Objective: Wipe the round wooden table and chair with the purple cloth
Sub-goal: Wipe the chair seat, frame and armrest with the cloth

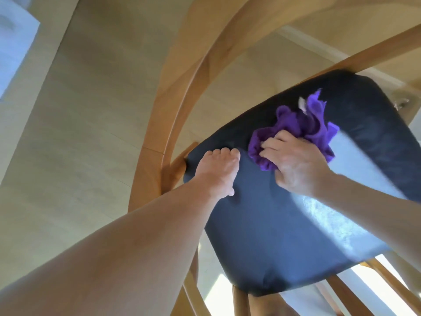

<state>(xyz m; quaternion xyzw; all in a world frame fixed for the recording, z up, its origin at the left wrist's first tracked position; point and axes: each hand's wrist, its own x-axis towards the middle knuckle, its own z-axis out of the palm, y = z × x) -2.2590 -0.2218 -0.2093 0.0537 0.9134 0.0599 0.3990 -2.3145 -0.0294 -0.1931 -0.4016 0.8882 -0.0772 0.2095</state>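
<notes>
cloth (303,131) on seat (284,224) | left hand (218,169) left of right hand (296,165)

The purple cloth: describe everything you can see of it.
The purple cloth is a soft, vivid violet fabric, bunched into crumpled folds rather than spread flat. A small pale tag or patch shows near its upper edge. It lies on the dark blue padded chair seat, towards the seat's far side. The right hand grips its near part, fingers curled into the folds, pressing it onto the seat. The left hand rests beside it without touching.

We see a chair frame (173,106) of smooth, satin-finished light wood, its seat pad (284,224) matt dark blue fabric, and a soft, crumpled purple cloth (303,126).
</notes>
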